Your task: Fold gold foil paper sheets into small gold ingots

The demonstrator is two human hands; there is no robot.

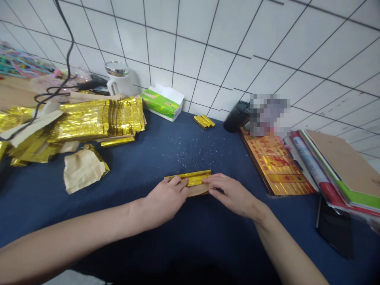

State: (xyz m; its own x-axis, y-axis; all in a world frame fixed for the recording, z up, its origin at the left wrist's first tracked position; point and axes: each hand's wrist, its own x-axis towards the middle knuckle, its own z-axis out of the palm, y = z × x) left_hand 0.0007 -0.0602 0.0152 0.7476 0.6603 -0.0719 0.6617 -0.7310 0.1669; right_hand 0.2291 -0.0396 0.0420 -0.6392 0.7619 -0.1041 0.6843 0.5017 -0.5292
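Observation:
A narrow folded strip of gold foil paper (194, 179) lies on the dark blue table cover (166, 233) in front of me. My left hand (166, 200) rests on its left end with fingers pressed down on the fold. My right hand (230, 192) presses the right end, fingers together on the paper's edge. A tan paper backing shows below the gold between the two hands.
A big pile of gold foil sheets (89, 120) and a crumpled tan sheet (83, 168) lie at left. Behind are a white mug (120, 81), a green tissue box (162, 103) and folded gold pieces (204, 120). Printed gold sheets (276, 166), stacked books (341, 174) and a black phone (335, 229) fill the right.

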